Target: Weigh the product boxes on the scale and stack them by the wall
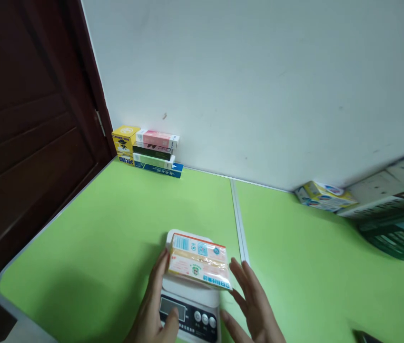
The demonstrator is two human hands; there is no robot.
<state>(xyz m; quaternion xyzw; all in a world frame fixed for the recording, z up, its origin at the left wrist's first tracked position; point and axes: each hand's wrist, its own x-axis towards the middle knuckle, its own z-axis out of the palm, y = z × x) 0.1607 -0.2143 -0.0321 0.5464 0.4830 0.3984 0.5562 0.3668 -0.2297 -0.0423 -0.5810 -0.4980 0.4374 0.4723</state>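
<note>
A plastic-wrapped packet [199,259], pale with blue and red print, lies on the platform of a white kitchen scale [189,288]. Its contents are hidden by the wrapping. Along the left side of the scale, my left hand [153,300] has its fingers stretched out, with a fingertip at the packet's left edge. The left thumb sits apart, over the scale's display [172,309]. Just right of the packet, my right hand [253,305] is open with spread fingers. Three round buttons show on the scale's dark front panel.
Several small boxes [153,150] are stacked in the back left corner, beside a dark wooden door [26,119]. At the back right stand a yellow-and-white box [325,196] and a dark green bag [398,233]. A pale strip [238,214] crosses the green table [116,214].
</note>
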